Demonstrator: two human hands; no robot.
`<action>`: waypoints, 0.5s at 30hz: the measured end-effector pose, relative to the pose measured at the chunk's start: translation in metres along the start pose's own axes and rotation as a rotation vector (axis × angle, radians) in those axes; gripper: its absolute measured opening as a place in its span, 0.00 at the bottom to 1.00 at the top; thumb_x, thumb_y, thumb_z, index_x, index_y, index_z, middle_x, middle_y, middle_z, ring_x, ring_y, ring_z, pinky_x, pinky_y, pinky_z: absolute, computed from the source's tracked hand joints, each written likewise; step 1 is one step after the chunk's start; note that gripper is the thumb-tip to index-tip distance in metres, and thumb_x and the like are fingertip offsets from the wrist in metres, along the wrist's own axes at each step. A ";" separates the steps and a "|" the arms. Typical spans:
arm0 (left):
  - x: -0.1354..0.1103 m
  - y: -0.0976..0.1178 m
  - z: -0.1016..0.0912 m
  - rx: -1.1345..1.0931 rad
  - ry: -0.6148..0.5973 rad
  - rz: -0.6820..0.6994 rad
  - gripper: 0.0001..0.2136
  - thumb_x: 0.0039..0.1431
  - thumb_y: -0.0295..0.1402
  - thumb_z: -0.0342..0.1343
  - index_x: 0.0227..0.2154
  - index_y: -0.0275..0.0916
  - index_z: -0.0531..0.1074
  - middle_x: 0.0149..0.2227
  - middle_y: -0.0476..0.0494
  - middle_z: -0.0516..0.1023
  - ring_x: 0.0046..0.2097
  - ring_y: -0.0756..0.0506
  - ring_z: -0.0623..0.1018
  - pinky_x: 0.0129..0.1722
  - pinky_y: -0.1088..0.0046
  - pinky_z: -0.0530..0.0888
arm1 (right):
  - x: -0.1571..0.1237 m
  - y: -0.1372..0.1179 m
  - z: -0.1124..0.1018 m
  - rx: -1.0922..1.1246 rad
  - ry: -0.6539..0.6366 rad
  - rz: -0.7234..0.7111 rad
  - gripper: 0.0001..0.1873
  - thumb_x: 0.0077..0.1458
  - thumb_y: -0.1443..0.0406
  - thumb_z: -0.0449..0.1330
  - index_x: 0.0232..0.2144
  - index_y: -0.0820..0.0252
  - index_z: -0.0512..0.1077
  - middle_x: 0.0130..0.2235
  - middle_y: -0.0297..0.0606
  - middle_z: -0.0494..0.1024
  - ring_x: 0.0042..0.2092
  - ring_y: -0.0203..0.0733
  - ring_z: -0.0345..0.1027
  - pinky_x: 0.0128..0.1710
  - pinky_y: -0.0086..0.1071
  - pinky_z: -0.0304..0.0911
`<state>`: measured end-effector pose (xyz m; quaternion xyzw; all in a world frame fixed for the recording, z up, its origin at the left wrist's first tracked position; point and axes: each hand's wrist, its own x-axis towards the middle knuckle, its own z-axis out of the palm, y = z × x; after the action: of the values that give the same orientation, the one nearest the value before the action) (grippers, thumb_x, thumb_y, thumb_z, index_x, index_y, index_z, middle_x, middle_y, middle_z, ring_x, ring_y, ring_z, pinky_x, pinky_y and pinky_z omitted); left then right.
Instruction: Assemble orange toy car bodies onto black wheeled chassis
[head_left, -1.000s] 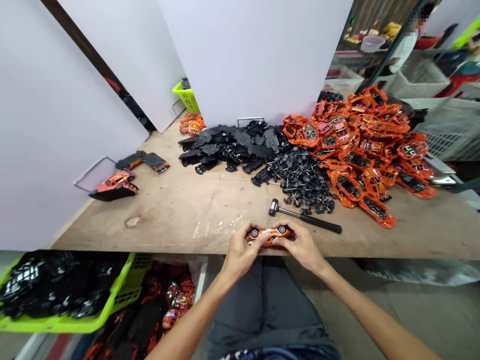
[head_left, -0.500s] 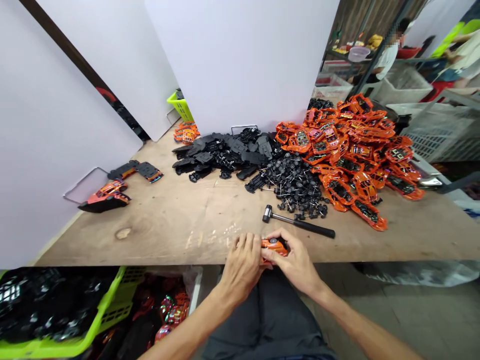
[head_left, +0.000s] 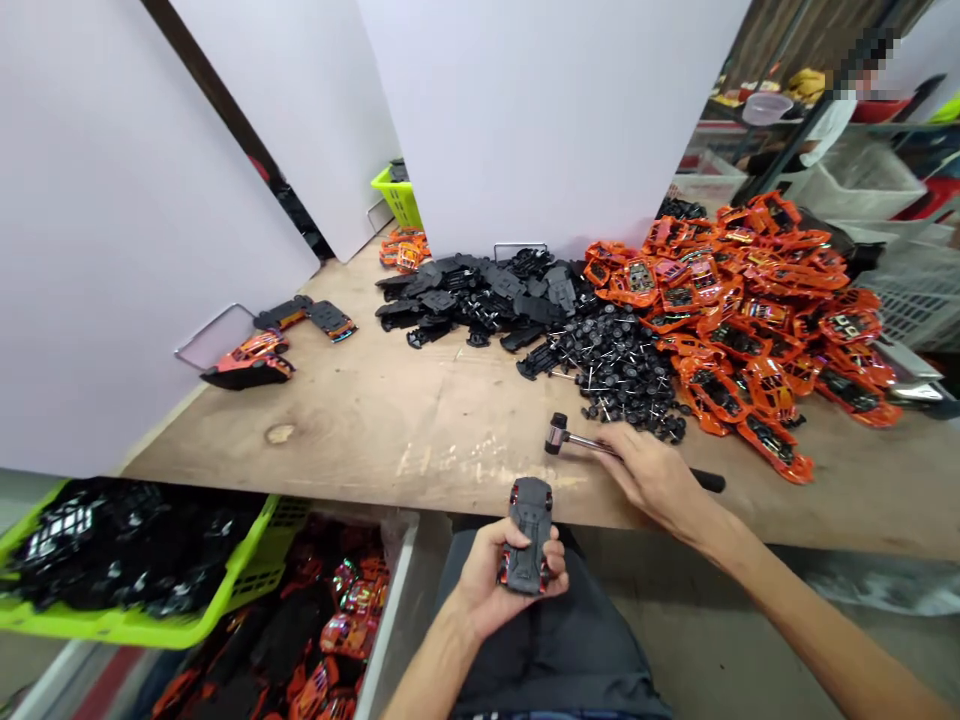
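Observation:
A toy car (head_left: pixel 531 530) lies belly up in my left hand (head_left: pixel 499 575), its dark base facing me and the thumb pressed on it. The fingers wrap round its right side, near the table's front edge. My right hand (head_left: pixel 649 470) is on the hammer (head_left: pixel 589 442), fingers closed over the shaft where it meets the black handle. The hammer's head points left and appears to rest on the wooden table (head_left: pixel 420 430). Just beyond the hammer is a heap of wheel axles (head_left: pixel 615 365).
Black car bases (head_left: pixel 480 295) are piled mid-table, with orange car shells (head_left: pixel 750 290) heaped at right. Several assembled cars (head_left: pixel 255 357) sit at left beside a white panel (head_left: pixel 150 200). Below the edge stand a green basket (head_left: pixel 225 600) of black parts and a bin (head_left: pixel 397 610) of cars.
My right hand has left the car and moved right onto the hammer. The car now lies base up in my left hand, lower in view. The view has shifted left.

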<state>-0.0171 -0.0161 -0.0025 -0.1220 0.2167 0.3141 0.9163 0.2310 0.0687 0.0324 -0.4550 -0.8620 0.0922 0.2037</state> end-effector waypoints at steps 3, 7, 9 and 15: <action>0.001 0.004 -0.004 -0.066 -0.022 0.005 0.16 0.45 0.24 0.57 0.40 0.27 0.71 0.33 0.43 0.69 0.31 0.51 0.71 0.42 0.70 0.73 | -0.011 -0.019 -0.014 0.170 -0.113 -0.076 0.22 0.72 0.68 0.51 0.64 0.53 0.70 0.46 0.41 0.83 0.42 0.44 0.79 0.43 0.34 0.72; -0.002 0.009 0.001 -0.138 -0.031 -0.063 0.17 0.44 0.24 0.57 0.41 0.28 0.69 0.32 0.45 0.67 0.29 0.51 0.70 0.37 0.74 0.72 | -0.014 -0.037 -0.014 0.269 -0.072 -0.066 0.30 0.67 0.73 0.50 0.66 0.45 0.69 0.43 0.38 0.83 0.43 0.43 0.79 0.44 0.33 0.75; -0.003 0.012 0.003 -0.151 -0.024 -0.089 0.18 0.43 0.24 0.57 0.41 0.29 0.68 0.32 0.45 0.67 0.29 0.51 0.70 0.36 0.74 0.72 | -0.012 -0.042 -0.005 0.324 0.022 -0.028 0.31 0.66 0.74 0.50 0.65 0.46 0.71 0.46 0.39 0.83 0.47 0.44 0.79 0.47 0.35 0.75; -0.003 0.017 0.003 -0.178 -0.001 -0.145 0.20 0.40 0.24 0.57 0.41 0.32 0.66 0.32 0.47 0.65 0.28 0.52 0.70 0.35 0.74 0.71 | -0.016 -0.042 0.006 0.319 -0.076 -0.023 0.33 0.62 0.76 0.52 0.63 0.46 0.73 0.45 0.38 0.85 0.43 0.42 0.81 0.45 0.31 0.76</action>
<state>-0.0294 -0.0037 -0.0002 -0.2183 0.1782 0.2653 0.9221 0.2055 0.0318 0.0370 -0.4031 -0.8487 0.2428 0.2415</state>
